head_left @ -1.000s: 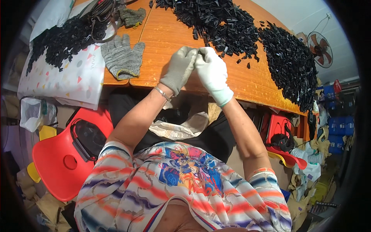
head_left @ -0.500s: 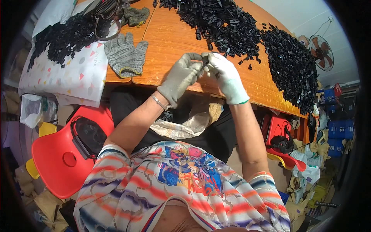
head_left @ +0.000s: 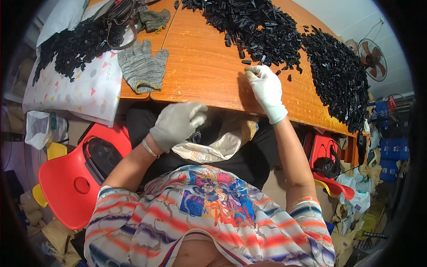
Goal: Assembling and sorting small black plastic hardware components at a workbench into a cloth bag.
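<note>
My left hand (head_left: pixel 178 125), in a pale grey work glove, hovers above my lap beside the mouth of a whitish sack (head_left: pixel 213 149). Its fingers are curved but apart, and nothing shows between them. Small black parts lie in the sack, partly hidden by the hand. Over the wooden table my right hand (head_left: pixel 268 91), in a white glove, has its thumb and fingertips drawn together; whatever they may hold is too small to make out. Just beyond those fingertips lies one small black plastic piece (head_left: pixel 247 62), at the near edge of a large heap of black plastic pieces (head_left: pixel 253 31).
A second black heap (head_left: pixel 336 80) covers the table's right side. To the left, a smaller heap (head_left: pixel 80 44) sits on a patterned sheet (head_left: pixel 95 89), with a grey knitted glove (head_left: pixel 143 66) beside it. Red chairs (head_left: pixel 71 178) stand on either side of me; a fan (head_left: pixel 372 60) is at far right.
My hands, together over the table edge around a small dark piece, have parted. The left came down and left toward the sack; the right moved slightly right, staying near the heap.
</note>
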{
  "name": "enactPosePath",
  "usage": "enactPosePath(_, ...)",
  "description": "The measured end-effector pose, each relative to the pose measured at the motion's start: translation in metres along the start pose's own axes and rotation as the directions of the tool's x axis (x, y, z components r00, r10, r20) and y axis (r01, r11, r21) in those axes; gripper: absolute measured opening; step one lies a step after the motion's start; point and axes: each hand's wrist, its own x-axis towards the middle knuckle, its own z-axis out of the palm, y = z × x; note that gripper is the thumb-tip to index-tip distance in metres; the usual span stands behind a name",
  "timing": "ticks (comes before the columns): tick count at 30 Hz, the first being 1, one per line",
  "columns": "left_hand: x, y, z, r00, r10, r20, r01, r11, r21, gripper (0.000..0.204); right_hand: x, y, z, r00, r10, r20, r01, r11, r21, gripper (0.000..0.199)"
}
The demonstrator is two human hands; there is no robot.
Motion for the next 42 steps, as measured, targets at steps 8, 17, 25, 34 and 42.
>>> enactPosePath(8,0.159,-0.018,-0.011,0.938,0.172,-0.301,-0.083,0.954,0.287,0.02,0.049,0.007,0.018,0.956,-0.257,0.138,0.292,0.817,-0.498,0.013)
enactPosePath(17,0.231,-0.009,-0.003,0.981,-0.015,-0.193,0.082,0.934,0.349,0.026,0.042,0.001,0.017,0.971,-0.24,0.019,0.223,0.869,-0.443,0.012)
enactPosePath(25,0.214,-0.027,-0.004,0.935,-0.153,-0.321,0.232,0.946,0.226,0.02,0.028,-0.022,0.003,0.986,0.094,0.14,-0.104,0.992,0.067,0.017)
enactPosePath(34,0.168,-0.025,0.001,0.914,0.027,-0.404,0.065,0.975,0.213,0.023,0.011,-0.031,0.01,0.962,0.208,0.179,-0.267,0.858,0.439,0.021)
enactPosePath(42,0.11,0.007,0.0,0.985,-0.174,0.011,0.098,0.498,-0.862,0.025,0.0,-0.062,-0.001,0.972,0.185,0.142,-0.231,0.686,0.69,0.022)
